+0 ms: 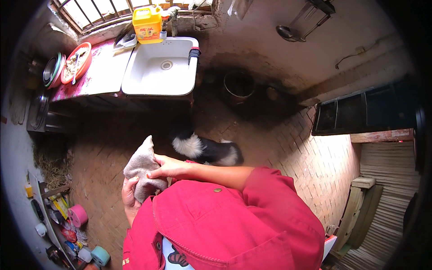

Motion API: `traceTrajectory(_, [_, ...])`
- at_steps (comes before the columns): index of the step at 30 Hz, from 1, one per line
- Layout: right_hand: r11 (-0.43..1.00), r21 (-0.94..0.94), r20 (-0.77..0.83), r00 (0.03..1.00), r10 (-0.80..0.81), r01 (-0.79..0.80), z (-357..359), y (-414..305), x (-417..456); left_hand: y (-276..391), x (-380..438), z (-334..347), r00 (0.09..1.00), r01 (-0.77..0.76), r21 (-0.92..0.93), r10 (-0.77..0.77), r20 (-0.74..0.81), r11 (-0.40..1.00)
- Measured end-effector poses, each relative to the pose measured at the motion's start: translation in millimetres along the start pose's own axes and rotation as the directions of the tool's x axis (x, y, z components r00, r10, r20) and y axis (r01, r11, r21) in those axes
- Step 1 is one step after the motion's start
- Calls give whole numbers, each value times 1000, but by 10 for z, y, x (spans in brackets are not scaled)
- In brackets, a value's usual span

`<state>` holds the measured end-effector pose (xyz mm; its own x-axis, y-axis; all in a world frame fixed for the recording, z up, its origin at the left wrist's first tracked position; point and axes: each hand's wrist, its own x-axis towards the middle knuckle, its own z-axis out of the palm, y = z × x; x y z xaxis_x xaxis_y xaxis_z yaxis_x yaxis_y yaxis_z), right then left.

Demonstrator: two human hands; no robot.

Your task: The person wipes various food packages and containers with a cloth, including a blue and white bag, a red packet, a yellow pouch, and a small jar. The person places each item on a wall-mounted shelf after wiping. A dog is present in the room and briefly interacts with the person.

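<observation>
A grey cloth [143,168] is held up in front of the red jacket, near the lower middle of the head view. My left hand [131,194] grips its lower left edge, the thumb lying on the fabric. From the right, my right hand [165,167] pinches the same cloth, thumb in front and the other fingers partly hidden behind it. The cloth hangs in soft folds and comes to a point at the top. Beyond the hands, a black and white dog [209,148] is on the brick floor, its head lost in shadow.
A white sink [158,79] stands under the barred window, with a yellow jug [147,27] at its back edge. An orange basin [86,64] holding food is on the counter left of it. Shelves with plastic items line the lower left. A round container [239,96] stands by the wall.
</observation>
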<state>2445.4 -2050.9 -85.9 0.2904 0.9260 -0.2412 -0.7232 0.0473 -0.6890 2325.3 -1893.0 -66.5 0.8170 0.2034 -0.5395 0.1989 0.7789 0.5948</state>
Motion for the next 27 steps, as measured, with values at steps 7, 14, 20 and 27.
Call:
traceTrajectory(7, [999, 45, -4, 1000, -16, 16, -5, 50, -9, -52, 43, -111, 997, 19, 28, -16, -80, 999])
traceTrajectory(14, [995, 9, 8, 996, 94, -94, 58, 119, 136, -107, -31, -412, 990, -48, -14, 46, -130, 999])
traceTrajectory(20, [981, 33, 6, 981, 192, -192, 106, 168, 330, -95, -67, -529, 989, -65, -80, 53, -139, 995])
traceTrajectory(27, [944, 28, 25, 945, 327, -328, 227, 212, 528, -192, -169, -618, 971, -123, -172, 82, -224, 978])
